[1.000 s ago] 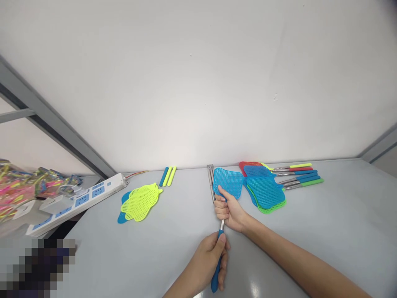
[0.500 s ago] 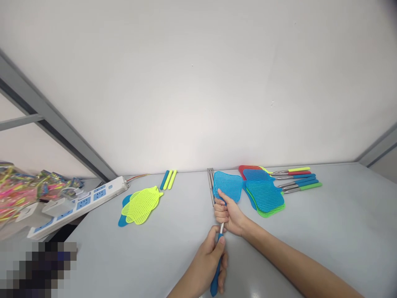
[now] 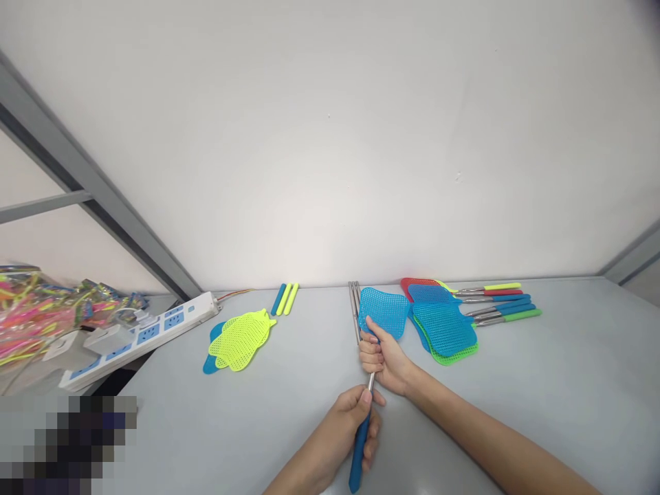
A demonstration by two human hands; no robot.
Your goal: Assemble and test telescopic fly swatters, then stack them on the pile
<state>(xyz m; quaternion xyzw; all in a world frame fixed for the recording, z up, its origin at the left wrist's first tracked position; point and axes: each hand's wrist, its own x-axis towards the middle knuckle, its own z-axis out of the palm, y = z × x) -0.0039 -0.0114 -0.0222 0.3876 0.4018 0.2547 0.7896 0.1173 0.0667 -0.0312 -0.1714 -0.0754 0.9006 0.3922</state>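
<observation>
A blue fly swatter (image 3: pixel 384 311) is held between both hands, its mesh head pointing away from me. My left hand (image 3: pixel 355 419) is closed around its blue handle, near where the metal rod enters. Above it, my right hand (image 3: pixel 381 357) grips the neck at the base of the head, thumb lying on the mesh. A short piece of bare rod shows between the hands. Beside the head lie several loose metal rods (image 3: pixel 354 302), partly hidden by the right hand. To the right is a pile of fly swatters (image 3: pixel 446 330) in blue, green, red and yellow.
Yellow swatter heads (image 3: pixel 241 342) overlap a blue one (image 3: pixel 210 364) on the left of the grey table (image 3: pixel 206 440). Behind them lie one blue and two yellow handles (image 3: pixel 287 300). A power strip (image 3: pixel 149 333) and bagged colourful items (image 3: pixel 46 316) are farther left. A wall (image 3: pixel 330 172) stands behind.
My left hand's thumb and fingers have shifted slightly up the handle toward the rod. The right hand keeps its grip. The whole view has shifted a little.
</observation>
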